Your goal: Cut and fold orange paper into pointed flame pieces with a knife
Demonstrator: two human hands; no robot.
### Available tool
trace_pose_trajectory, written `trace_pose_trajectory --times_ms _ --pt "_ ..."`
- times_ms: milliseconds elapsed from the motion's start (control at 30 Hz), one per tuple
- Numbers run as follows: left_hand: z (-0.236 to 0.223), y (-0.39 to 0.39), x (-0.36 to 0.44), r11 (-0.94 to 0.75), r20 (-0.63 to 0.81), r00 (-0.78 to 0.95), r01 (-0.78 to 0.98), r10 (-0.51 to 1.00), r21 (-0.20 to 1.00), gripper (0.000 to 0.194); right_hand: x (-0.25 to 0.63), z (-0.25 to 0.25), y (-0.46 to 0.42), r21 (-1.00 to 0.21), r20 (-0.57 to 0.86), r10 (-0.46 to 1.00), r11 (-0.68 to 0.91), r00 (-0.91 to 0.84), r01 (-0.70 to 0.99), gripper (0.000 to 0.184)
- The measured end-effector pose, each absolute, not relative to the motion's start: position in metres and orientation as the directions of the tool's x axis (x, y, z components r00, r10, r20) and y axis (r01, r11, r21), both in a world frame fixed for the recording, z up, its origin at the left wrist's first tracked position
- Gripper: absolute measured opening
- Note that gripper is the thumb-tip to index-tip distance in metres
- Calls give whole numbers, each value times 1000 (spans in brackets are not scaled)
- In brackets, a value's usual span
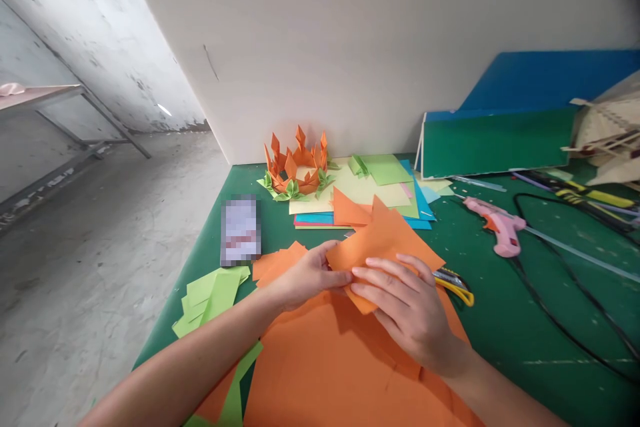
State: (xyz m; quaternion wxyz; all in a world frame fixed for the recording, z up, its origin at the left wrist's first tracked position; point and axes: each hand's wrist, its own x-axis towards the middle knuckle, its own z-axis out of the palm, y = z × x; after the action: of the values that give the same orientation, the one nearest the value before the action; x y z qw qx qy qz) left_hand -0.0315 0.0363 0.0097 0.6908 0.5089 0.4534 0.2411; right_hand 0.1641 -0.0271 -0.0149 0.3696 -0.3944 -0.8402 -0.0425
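Observation:
An orange sheet of paper (387, 237) is held up between my hands, over larger orange sheets (310, 373) on the green table. My left hand (313, 277) pinches its left edge between thumb and fingers. Across its lower right part lies my right hand (410, 303), fingers stretched out on the paper's face; its thumb is hidden. Behind it sits a folded orange piece (350, 209) with a pointed tip. Partly covered beside my right hand is a yellow-handled tool (457, 288).
A folded orange paper crown (295, 173) with green leaves stands at the back, next to stacked coloured paper (373, 195). A pink glue gun (500, 223) with a black cable lies right. Green paper pieces (213, 297) and a blurred rectangular object (241, 230) lie left, near the table edge.

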Motion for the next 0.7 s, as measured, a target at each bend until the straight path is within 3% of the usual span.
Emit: trace_pose_trajectory --times_ms 167,333,400,533,700 --pt "5 40 -32 379 -373 521 100 768 920 38 170 -17 -21 -368 605 670 714 -431 595 30" --pt "-6 39 -30 310 -292 567 66 770 948 41 170 -16 -13 -478 568 755 627 -329 615 10" --pt "-9 36 -29 343 -295 621 44 726 938 45 172 -17 -11 -509 573 786 562 -231 652 12" --pt "-6 27 -26 394 -277 708 -1 649 919 48 178 -20 -8 -537 560 823 447 -94 716 18" --pt "0 20 -25 246 -228 710 79 666 966 42 178 -20 -9 -510 569 817 437 -91 740 21"
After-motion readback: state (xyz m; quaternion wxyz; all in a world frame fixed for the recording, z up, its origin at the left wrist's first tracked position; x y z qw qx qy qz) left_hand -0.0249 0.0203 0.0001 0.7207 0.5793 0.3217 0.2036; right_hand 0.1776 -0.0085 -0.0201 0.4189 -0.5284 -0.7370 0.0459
